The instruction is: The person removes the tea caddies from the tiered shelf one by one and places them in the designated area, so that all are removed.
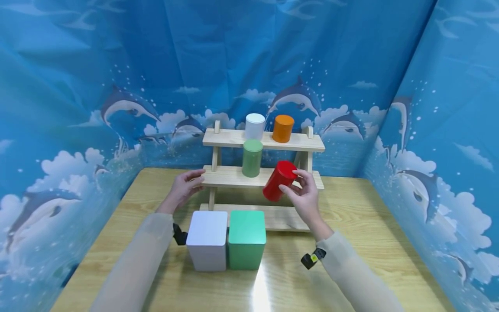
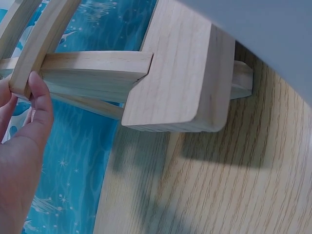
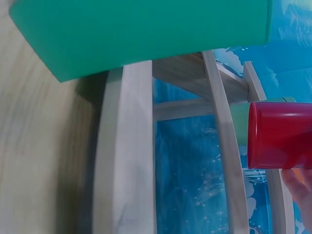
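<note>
My right hand grips a red cylinder between thumb and fingers. The cylinder is tilted, in front of the right part of the middle tier of a three-tier wooden display shelf. In the right wrist view the red cylinder has its smooth base end toward the lower tier, apart from the boards. With thumb and fingers my left hand pinches the left end of the middle tier, as the left wrist view shows at the board. A green cylinder stands upright on that same tier.
A white cylinder and an orange cylinder stand on the top tier. Before the shelf, a white box and a green box stand side by side on the wooden table. Blue dolphin-print cloth hangs behind.
</note>
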{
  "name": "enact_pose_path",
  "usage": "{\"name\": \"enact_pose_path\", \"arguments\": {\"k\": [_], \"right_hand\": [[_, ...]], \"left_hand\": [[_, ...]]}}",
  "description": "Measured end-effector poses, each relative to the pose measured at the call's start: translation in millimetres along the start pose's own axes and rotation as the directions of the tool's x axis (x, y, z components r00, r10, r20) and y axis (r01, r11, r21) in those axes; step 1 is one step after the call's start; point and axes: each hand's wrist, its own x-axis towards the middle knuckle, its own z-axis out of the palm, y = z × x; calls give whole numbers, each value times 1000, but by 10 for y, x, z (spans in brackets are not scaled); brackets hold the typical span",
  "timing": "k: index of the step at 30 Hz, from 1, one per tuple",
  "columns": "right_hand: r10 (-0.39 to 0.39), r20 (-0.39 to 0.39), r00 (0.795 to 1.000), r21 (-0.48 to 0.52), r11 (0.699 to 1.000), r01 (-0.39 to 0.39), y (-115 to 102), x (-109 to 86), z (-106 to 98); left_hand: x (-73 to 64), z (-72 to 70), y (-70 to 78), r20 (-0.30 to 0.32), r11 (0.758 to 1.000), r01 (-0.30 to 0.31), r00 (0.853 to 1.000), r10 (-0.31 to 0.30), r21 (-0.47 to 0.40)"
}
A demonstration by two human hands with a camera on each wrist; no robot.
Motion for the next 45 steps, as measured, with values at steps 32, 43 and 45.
{"name": "enact_pose_path", "arguments": {"k": [32, 43, 45], "right_hand": [[-29, 152, 988, -93, 995, 44, 24, -716, -243], [50, 254, 966, -170, 985, -7, 16, -929, -279], [69, 266, 961, -190, 982, -18, 23, -963, -283]], "left_hand": [[-9, 15, 5, 13, 999, 7, 1000, -6, -32], [-12, 10, 4, -6, 1000, 6, 1000, -6, -31], [-7, 9, 0, -6, 1000, 2, 1000, -3, -28]]}}
